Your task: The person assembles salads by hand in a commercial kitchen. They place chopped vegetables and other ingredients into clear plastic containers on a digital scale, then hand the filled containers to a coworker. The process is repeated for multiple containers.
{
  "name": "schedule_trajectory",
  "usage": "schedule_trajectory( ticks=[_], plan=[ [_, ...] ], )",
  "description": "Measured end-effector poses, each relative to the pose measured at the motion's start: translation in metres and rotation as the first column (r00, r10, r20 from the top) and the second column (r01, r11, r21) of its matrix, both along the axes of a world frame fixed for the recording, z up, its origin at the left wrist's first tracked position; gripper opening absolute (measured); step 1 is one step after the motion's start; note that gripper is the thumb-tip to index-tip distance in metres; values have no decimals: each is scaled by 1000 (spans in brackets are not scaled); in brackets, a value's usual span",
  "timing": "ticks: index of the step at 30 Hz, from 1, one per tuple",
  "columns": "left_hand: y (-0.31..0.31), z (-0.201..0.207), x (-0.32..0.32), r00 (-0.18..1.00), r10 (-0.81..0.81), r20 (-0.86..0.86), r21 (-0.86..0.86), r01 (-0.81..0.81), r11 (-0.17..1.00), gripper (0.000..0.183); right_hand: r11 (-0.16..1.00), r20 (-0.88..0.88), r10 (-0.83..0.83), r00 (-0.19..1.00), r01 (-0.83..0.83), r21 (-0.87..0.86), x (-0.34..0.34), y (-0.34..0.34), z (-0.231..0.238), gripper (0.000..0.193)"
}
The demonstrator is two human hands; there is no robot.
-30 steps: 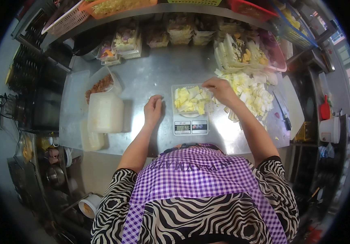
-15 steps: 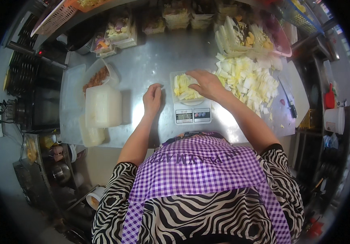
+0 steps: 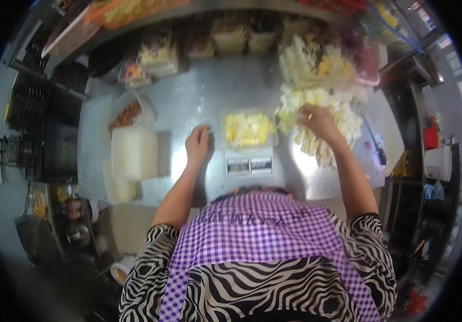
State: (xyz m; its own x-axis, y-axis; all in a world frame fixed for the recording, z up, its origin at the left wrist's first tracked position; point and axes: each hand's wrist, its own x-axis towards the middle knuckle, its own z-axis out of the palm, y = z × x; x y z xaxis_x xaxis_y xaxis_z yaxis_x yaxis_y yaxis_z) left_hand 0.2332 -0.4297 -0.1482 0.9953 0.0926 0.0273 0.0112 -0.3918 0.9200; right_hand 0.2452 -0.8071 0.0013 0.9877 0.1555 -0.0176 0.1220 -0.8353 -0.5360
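A clear tray of chopped napa cabbage [image 3: 248, 130] sits on a small kitchen scale [image 3: 249, 165] in the middle of the steel table. To its right spreads a heap of cut cabbage [image 3: 344, 115]. My right hand [image 3: 318, 122] is over the near left part of that heap, fingers curled together; blur hides whatever is between them. Left of the scale, my left hand [image 3: 197, 146] rests at the tabletop, its fingers loosely closed with nothing in them.
White plastic tubs [image 3: 134, 153] and a container of reddish-brown food [image 3: 126, 117] stand at left. A knife [image 3: 377, 144] lies by a white cutting board [image 3: 395, 126] at right. Packed vegetable trays [image 3: 158, 56] line the back, with a pink basket [image 3: 372, 72] at back right.
My right hand has moved right, from above the tray to the cabbage heap, uncovering the tray's contents. My left hand has stayed by the scale. The whole view has shifted slightly.
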Motion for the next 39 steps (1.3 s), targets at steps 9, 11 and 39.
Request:
schedule_trajectory(
  ticks=[9,11,39],
  plan=[
    [5,-12,1,998,60,-14,-79,-60,995,23,995,671,34,741,-85,44,146,-23,229,26],
    [0,-7,3,999,51,-14,-90,-52,995,22,997,494,-51,868,20,68,187,-31,272,39],
    [-3,10,-3,997,68,37,-28,-67,997,18,609,-42,-247,968,189,771,242,-29,275,24]
  ],
)
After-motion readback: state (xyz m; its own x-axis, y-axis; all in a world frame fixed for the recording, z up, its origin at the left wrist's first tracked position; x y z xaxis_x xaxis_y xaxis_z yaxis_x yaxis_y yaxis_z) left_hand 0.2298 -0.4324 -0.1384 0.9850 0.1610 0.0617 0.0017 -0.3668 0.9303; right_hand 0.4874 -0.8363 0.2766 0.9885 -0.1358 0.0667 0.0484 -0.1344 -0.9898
